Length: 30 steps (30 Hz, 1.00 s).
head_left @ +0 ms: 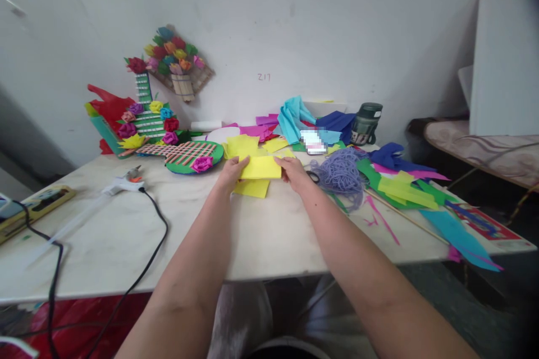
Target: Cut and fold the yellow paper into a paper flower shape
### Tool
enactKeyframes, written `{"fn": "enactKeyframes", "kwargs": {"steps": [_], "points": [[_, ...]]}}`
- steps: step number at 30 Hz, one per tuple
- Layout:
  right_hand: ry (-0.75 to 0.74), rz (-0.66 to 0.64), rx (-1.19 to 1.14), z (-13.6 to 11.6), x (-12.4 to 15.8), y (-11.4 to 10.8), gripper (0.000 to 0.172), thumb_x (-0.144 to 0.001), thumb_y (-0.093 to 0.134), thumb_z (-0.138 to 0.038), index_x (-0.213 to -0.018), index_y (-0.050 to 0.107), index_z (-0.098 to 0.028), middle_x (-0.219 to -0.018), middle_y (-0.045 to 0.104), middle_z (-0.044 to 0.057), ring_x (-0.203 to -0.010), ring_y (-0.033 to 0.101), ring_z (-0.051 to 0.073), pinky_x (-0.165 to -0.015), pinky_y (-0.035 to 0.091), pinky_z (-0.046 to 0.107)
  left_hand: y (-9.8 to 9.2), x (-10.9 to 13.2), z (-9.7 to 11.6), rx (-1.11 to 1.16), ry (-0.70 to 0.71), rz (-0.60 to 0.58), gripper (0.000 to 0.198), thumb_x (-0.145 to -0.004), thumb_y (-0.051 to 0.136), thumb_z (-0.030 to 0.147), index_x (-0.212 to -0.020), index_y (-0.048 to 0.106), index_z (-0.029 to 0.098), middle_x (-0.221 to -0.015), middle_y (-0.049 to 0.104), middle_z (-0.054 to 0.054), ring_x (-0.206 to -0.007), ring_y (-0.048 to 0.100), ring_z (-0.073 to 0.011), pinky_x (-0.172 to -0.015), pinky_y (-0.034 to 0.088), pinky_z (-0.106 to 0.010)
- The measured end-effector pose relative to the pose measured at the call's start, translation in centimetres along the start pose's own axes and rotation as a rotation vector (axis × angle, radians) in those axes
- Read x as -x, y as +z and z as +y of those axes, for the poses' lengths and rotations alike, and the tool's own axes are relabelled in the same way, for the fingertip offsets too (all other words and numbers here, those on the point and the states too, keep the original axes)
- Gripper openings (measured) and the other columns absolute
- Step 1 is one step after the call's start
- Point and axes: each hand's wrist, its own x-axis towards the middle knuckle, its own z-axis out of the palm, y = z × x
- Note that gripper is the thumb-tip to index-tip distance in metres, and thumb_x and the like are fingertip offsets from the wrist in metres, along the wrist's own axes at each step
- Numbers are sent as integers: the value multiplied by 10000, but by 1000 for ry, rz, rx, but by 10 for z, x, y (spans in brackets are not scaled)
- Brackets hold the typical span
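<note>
A folded piece of yellow crepe paper (261, 168) is stretched between my two hands, just above the table. My left hand (231, 171) pinches its left end, and my right hand (295, 173) grips the right end. Under it, a flat yellow piece (252, 188) lies on the table towards me. More yellow sheets (242, 146) are spread behind. Close to my right hand are the black scissor handle (314, 176) and a tangled heap of lavender yarn (341, 171).
A glue gun (126, 182) with a black cord lies left, near a power strip (40, 210). Paper-flower crafts (193, 157) stand and lie behind it. A phone (314, 142), a dark bottle (366, 123) and coloured paper scraps (404, 188) are at the right. A thin stick (404, 213) lies there too.
</note>
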Motion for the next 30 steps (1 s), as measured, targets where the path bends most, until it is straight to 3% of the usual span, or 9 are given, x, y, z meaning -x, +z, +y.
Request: {"fn": "enactKeyframes", "kwargs": {"steps": [4,10,17,20,22,25,28,30], "points": [[16,89,66,6,-5,-2,256,-641,603,-347,-532,436,-186,-351,368,-86,-279,292,50,-275,183,188,-2,1,0,53,-33,-93,299,-646,648,359,-817,591,120,-652,625,-39,-464,549,-107,-314,359,-167],[-4,146,193,6,-7,-1,258,-661,574,-352,-523,436,-184,-381,353,-79,-321,328,59,-305,261,188,0,4,5,-28,13,-81,294,-638,653,377,-743,582,112,-547,582,-3,-343,432,-47,-288,275,-151],[-29,128,198,10,-9,-4,258,-660,577,-359,-532,444,-178,-385,352,-76,-305,315,54,-287,236,187,-3,-2,-2,-78,23,-49,338,-594,672,415,-749,584,128,-597,605,-15,-514,562,-119,-437,414,-196],[23,139,120,8,-8,-2,186,-663,580,-337,-712,556,-159,-418,423,-65,-300,348,65,-281,249,193,-4,-3,-4,-57,26,-34,334,-586,687,387,-762,586,122,-613,602,-18,-518,561,-115,-443,424,-198],[29,142,41,5,-6,-1,321,-655,594,-291,-952,570,-170,-453,467,-67,-301,351,63,-283,254,188,-3,-1,-2,11,21,-33,378,-590,699,324,-894,585,131,-637,602,-9,-494,549,-98,-426,423,-191],[26,67,-84,-1,-3,0,472,-641,604,-254,-1104,532,-203,-517,526,-58,-311,350,53,-290,272,183,-2,4,4,104,-12,-76,551,-618,684,230,-1138,502,201,-697,608,-1,-461,531,-71,-371,395,-156],[54,-47,-193,-7,0,-3,348,-655,573,-294,-973,596,-154,-590,594,-7,-353,432,67,-323,333,190,-3,4,7,197,-93,-97,482,-640,649,166,-1110,544,185,-688,608,-7,-423,506,-47,-347,385,-133],[79,-154,-236,-11,2,-6,304,-691,500,-323,-911,598,-138,-672,643,41,-419,515,98,-359,374,198,-4,2,8,254,-173,-48,360,-657,616,129,-1017,597,129,-617,595,-15,-392,489,-42,-353,398,-127]]}}
